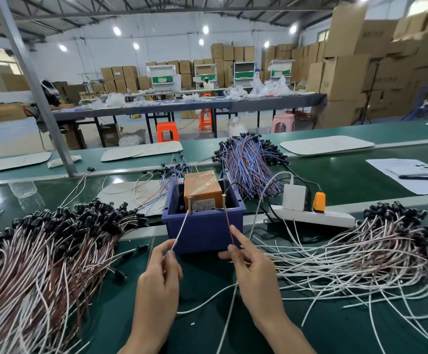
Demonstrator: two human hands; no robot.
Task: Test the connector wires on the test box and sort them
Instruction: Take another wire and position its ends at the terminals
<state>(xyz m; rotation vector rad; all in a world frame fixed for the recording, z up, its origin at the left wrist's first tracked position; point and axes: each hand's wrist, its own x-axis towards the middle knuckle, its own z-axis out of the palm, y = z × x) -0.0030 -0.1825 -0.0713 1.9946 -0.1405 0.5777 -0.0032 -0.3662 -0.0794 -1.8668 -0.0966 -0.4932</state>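
Pinching a white wire (181, 229) between thumb and forefinger, the left hand (160, 274) holds its far end at the foot of the left screw (189, 200) on the near rim of the blue test box (202, 226), which stands in the middle of the green table (335, 315). The right hand (252, 272) pinches a red-brown wire (228, 226) with the thumb, its index finger stretched straight beside the wire, which reaches the right screw (223, 198). Connector wires lie in a left heap (42, 251), a right heap (360, 251) and a far heap (251, 162). A power strip (309, 215) lies just right of the box.
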